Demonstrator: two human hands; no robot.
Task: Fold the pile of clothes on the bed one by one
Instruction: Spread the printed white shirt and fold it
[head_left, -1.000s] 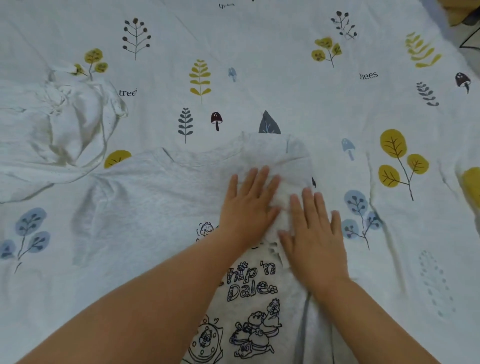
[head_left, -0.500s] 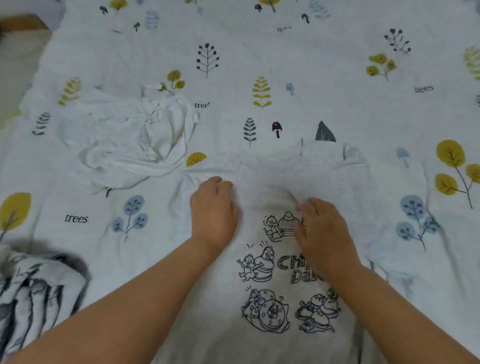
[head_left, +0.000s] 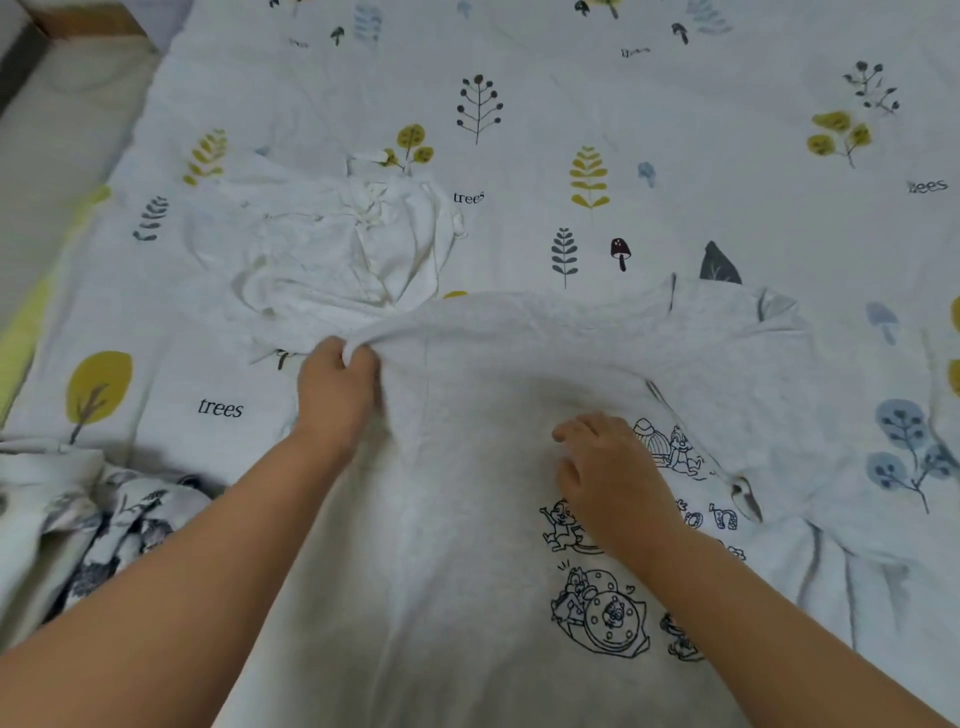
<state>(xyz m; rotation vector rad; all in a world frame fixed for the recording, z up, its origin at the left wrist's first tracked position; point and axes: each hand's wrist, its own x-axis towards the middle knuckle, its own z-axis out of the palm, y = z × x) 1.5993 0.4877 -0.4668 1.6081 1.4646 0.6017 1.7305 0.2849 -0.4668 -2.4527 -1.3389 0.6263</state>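
A light grey t-shirt (head_left: 493, 467) with black cartoon line drawings lies spread on the bed in front of me. My left hand (head_left: 335, 395) pinches its left shoulder edge and lifts that edge over toward the middle of the shirt. My right hand (head_left: 613, 478) rests on the chest of the shirt beside the print, fingers loosely bent and holding nothing. A crumpled white garment (head_left: 343, 249) lies on the sheet behind and left of the shirt.
The bed sheet (head_left: 675, 130) is white with leaf, tree and mushroom prints. A bunched black-and-white patterned garment (head_left: 88, 525) lies at the near left. The bed's left edge and the floor (head_left: 47, 156) show at the far left.
My left hand has gone from lying flat on the shirt to pinching its left shoulder edge and lifting it. My right hand slid right onto the print. The view shifted left.
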